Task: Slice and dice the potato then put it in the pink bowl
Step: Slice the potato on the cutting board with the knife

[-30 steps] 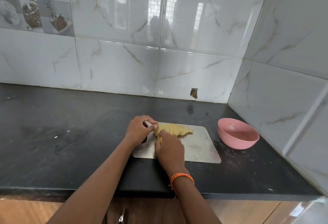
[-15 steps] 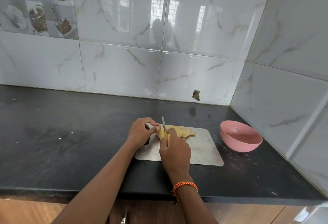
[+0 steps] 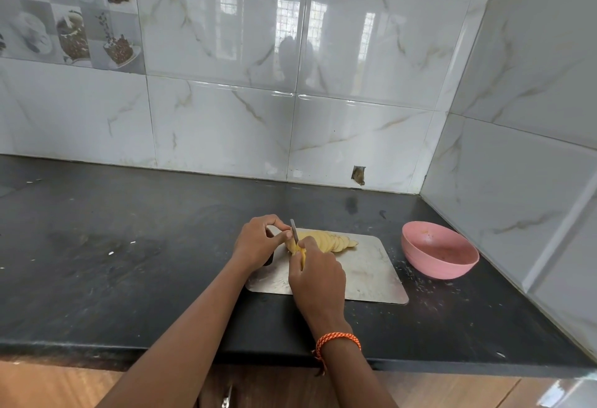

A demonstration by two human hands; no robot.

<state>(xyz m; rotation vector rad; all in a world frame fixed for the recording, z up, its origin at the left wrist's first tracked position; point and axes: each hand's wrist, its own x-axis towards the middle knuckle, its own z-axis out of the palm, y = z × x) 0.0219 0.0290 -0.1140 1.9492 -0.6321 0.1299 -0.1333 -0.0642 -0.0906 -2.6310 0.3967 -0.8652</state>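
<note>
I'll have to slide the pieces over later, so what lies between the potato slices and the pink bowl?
In the head view, only bare cutting board and a strip of speckled black counter separate the potato slices from the pink bowl.

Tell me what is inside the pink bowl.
The round pink bowl holds no potato pieces; only faint smears and an orange speck show on its inner wall. Its near rim hides part of the bottom.

Walls: glossy white marble-look tiles (image 3: 371,52) meeting in a corner, window reflections.
Left wall: picture tiles (image 3: 68,10), possibly desserts.
Counter: black stone countertop (image 3: 113,246).
Below: wooden cabinet fronts (image 3: 48,388).
</note>
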